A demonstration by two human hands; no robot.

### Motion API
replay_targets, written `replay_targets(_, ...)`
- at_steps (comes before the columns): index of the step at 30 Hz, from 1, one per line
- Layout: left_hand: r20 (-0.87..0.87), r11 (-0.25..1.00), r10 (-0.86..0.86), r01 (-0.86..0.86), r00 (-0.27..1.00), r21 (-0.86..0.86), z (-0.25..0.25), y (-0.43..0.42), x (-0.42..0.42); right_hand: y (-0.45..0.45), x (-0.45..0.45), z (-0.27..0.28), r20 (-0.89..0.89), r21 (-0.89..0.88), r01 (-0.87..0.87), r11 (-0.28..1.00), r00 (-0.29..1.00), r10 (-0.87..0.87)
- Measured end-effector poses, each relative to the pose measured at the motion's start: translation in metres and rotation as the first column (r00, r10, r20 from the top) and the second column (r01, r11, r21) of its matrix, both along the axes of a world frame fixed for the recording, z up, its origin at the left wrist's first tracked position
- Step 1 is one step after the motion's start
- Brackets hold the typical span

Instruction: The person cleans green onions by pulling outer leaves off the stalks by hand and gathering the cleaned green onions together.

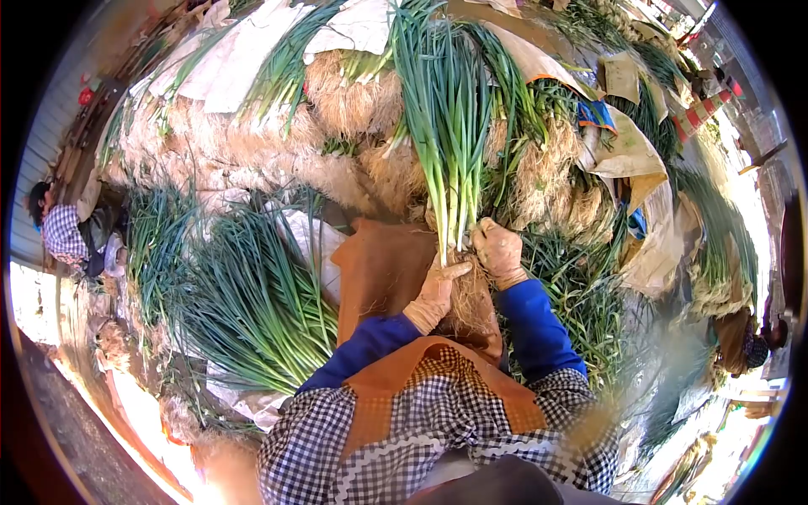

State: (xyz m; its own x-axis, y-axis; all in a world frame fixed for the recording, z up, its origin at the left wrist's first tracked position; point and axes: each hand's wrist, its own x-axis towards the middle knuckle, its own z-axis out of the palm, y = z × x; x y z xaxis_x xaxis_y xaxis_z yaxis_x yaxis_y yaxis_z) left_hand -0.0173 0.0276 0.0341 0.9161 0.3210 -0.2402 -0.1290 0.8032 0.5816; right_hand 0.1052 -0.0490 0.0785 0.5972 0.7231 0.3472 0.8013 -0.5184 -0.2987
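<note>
A bunch of green onions [450, 160] stands before me over my lap, its dark green leaves pointing away and its stringy roots [467, 307] hanging toward me. My right hand [498, 251], in a tan glove, is closed around the right side of the pale stems just above the roots. My left hand [435, 293], gloved too, grips the root end from the left with its thumb lying across. Some of its fingers are hidden behind the roots. Under the bunch lies a brown apron [370, 269] spread over my lap.
A large pile of green onions [252, 295] lies to my left. Ahead, stacked bundles show their roots [353, 101] under pale sacks [236, 63]. Loose leaves [572, 295] cover the ground at right. One person [67, 231] sits far left, another [749, 345] far right.
</note>
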Motion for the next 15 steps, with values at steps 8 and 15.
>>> replay_targets(8,0.07,0.928,-0.013,0.038,0.997,-0.37,0.021,0.021,-0.006,-0.074,-0.037,0.045,-0.46,0.238,-0.813,0.532,0.388,0.799)
replay_targets(15,0.033,0.954,-0.094,0.1,0.995,-0.284,0.017,0.029,-0.012,-0.025,0.016,0.007,-0.062,0.057,-0.327,0.943,0.942,0.331)
